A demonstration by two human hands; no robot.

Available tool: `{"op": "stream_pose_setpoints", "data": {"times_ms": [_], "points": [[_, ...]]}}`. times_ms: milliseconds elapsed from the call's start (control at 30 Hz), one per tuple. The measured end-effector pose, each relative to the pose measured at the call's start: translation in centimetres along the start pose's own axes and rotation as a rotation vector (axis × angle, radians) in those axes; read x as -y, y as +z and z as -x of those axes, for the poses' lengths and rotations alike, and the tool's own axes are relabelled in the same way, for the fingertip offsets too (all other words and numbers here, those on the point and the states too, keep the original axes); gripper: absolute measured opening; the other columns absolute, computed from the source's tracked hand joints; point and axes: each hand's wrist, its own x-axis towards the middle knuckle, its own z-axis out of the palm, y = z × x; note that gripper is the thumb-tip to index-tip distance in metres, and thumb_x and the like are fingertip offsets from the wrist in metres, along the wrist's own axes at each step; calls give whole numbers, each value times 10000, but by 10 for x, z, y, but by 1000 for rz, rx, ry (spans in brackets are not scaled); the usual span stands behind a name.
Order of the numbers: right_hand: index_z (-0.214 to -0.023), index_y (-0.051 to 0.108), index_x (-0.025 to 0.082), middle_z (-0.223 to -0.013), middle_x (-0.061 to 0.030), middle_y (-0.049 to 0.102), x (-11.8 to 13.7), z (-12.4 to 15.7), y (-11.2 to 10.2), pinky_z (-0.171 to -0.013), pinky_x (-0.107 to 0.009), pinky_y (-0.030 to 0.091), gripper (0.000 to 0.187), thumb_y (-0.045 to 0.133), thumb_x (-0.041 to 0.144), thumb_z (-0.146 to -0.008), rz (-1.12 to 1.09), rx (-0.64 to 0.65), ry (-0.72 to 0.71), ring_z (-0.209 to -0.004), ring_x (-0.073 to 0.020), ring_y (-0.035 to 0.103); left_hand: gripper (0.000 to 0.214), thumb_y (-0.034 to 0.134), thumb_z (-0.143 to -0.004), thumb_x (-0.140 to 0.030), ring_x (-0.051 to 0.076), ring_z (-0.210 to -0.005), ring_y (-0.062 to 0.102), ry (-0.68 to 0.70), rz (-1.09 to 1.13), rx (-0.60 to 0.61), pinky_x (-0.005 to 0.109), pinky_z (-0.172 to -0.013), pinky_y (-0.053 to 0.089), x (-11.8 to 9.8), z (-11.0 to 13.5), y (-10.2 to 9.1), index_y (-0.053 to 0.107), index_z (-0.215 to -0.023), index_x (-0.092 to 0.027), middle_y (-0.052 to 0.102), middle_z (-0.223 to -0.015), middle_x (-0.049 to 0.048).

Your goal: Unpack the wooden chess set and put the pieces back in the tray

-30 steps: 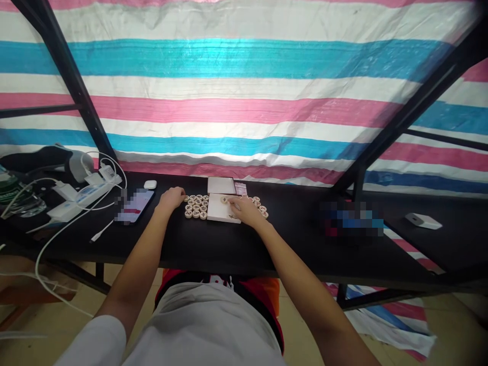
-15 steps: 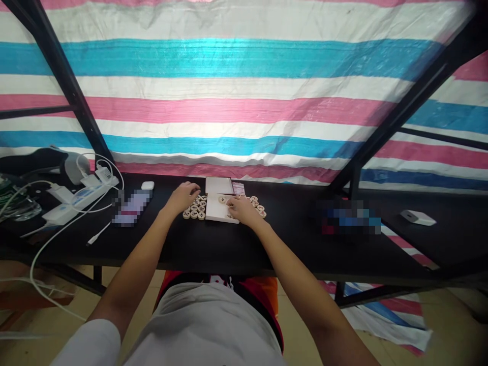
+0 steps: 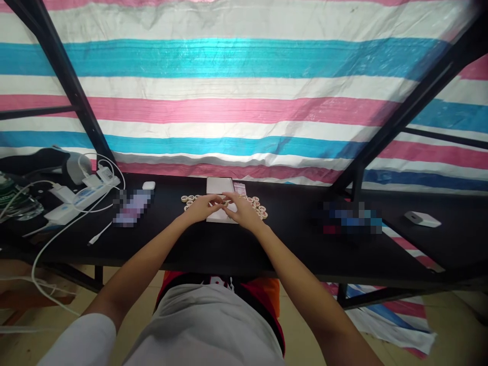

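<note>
My left hand (image 3: 204, 208) and my right hand (image 3: 242, 209) meet over a shallow white box (image 3: 218, 219). Between their fingertips shows a round wooden Chinese chess piece (image 3: 224, 203), and the fingers of both hands are closed about it. More chess pieces (image 3: 185, 199) lie to the left of the box, partly hidden by my left hand. A loose group of chess pieces (image 3: 261, 209) sits to the right, beside my right wrist. Behind the box lies its white lid or other half (image 3: 218, 185). My hands cover much of the box's inside.
A pinkish printed paper (image 3: 240, 189) lies behind the box. Leftward on the black table (image 3: 229, 249) are a blurred phone (image 3: 133, 208), a white earbud case (image 3: 148, 185), a cable and a power strip (image 3: 82, 201). Rightward are a blurred dark item (image 3: 351, 218) and a white charger (image 3: 422, 219).
My left hand has moved right, from above the left pieces to the middle of the box, and now meets my right hand at a chess piece. My right hand has barely shifted.
</note>
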Motion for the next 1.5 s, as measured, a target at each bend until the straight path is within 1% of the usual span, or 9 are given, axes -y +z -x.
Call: {"op": "stream_pose_setpoints", "data": {"times_ms": [267,367,500,567,700,867,1000,1233,1500], "points": [[-1210,493,254,-1017,-70,602,8,1,3,-821,-364,495,342,546,281,-874,-10,-71,-61,-920,-203,611,274,616,-766,-399,155,-787,624,-75,299,37,274,-701,478,6,-5,5,571,-909,-169,671,-885,38],[-1183,516,246,-1041,-75,605,8,2,1,-834,-357,482,313,544,283,-873,-2,-76,-50,-935,-204,603,259,620,-751,-391,138,-705,605,-93,299,21,253,-629,466,5,-7,-2,560,-869,-168,652,-842,28],[-953,620,219,-887,-52,642,-6,2,-4,-813,-330,462,131,529,244,-862,45,-71,59,-874,-196,600,157,596,-751,-331,151,-737,584,-114,-83,-110,257,-671,449,20,0,-45,598,-800,-182,631,-795,12],[-837,636,209,-821,-37,647,-15,3,-9,-787,-310,453,100,538,225,-840,34,-49,128,-818,-182,597,104,592,-736,-289,157,-729,585,-249,-262,-130,252,-659,438,36,8,-72,598,-750,-186,631,-759,13],[-771,667,208,-793,-23,646,-26,5,-19,-800,-310,436,85,609,269,-782,3,72,254,-816,-179,581,80,634,-655,-227,157,-634,596,-571,-311,32,225,-554,423,63,17,-102,576,-702,-195,637,-660,4],[-746,704,214,-1019,-48,629,-27,6,-26,-911,-339,409,104,700,310,-705,-86,146,301,-973,-196,569,104,651,-655,-282,163,-625,610,-631,-396,106,220,-542,421,65,14,-93,605,-709,-206,650,-634,0],[-792,725,224,-1147,-68,586,-33,8,-23,-867,-347,451,195,755,354,-650,-114,271,332,-976,-205,577,165,635,-695,-371,190,-719,627,-605,-544,95,228,-600,426,63,12,-90,647,-728,-209,678,-723,36],[-829,737,236,-1053,-67,628,-36,8,-18,-934,-407,424,130,668,327,-765,39,144,301,-1011,-226,566,265,471,-822,-360,249,-884,624,-528,-660,-85,291,-740,440,52,14,-89,671,-938,-231,694,-968,93],[-871,741,234,-1063,-73,636,-33,9,-14,-941,-411,419,217,713,386,-719,90,265,190,-1007,-233,577,256,477,-826,-360,229,-848,620,-478,-642,-111,274,-725,426,38,14,-88,668,-931,-224,695,-926,75]]}}
